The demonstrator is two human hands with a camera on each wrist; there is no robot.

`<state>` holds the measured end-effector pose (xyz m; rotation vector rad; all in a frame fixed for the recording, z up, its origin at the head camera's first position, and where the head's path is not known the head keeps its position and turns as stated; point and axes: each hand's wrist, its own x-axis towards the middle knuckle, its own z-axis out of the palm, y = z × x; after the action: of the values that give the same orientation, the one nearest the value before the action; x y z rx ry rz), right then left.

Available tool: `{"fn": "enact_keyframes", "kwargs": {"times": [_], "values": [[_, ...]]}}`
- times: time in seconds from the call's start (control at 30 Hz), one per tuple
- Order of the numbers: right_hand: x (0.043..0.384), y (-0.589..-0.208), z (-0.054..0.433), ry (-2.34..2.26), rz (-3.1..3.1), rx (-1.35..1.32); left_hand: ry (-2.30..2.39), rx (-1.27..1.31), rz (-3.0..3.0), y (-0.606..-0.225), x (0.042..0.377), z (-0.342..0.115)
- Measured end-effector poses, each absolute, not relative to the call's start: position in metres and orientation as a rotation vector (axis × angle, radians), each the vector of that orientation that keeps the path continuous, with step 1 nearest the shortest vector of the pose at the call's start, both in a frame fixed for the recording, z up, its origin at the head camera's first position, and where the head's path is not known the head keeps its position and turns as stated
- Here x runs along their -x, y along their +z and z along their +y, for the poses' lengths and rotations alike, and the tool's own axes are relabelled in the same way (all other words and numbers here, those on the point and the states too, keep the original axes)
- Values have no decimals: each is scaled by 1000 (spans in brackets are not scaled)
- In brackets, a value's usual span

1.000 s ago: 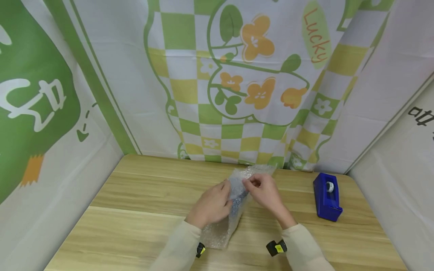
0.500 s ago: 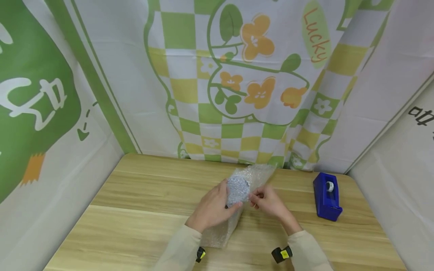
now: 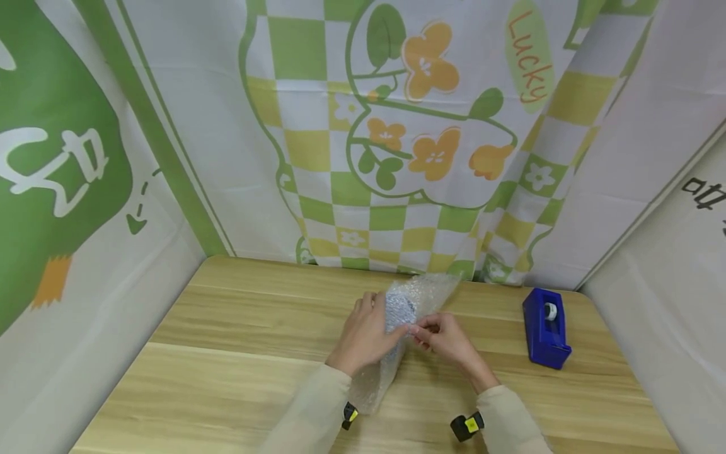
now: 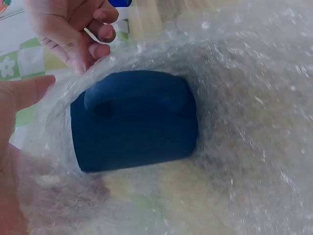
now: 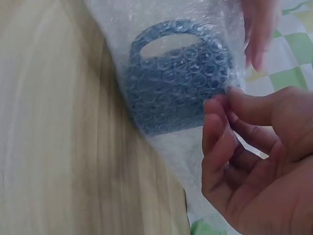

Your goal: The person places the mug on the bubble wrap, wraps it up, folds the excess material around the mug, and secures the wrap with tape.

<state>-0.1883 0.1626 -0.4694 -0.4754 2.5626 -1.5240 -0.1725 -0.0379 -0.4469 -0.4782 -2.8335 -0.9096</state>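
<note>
Mug (image 4: 139,134) inside bubble wrap (image 3: 432,292); your right hand (image 3: 448,340) pinches the wrap at four o'clock; your left hand (image 3: 365,334), thumb spread, rests at eight.

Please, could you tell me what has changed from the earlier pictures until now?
Since the first picture, the right hand has moved nearer to the viewer along the bubble wrap, and it now pinches the wrap's edge. The left hand has shifted slightly, its thumb now close to the right hand. More of the blue mug shows through the wrap. The blue tape dispenser stayed in place.
</note>
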Motion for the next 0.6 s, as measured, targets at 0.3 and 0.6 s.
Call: {"fn": "enact_keyframes", "kwargs": {"times": [0.3,0.6], "values": [[195,-479,166,-1401,2753,448,-825,398,-2868,-448,177,-27],[194,-464,172,-1555,2513,386,-853,418,-2852,-449,178,-30]]}}
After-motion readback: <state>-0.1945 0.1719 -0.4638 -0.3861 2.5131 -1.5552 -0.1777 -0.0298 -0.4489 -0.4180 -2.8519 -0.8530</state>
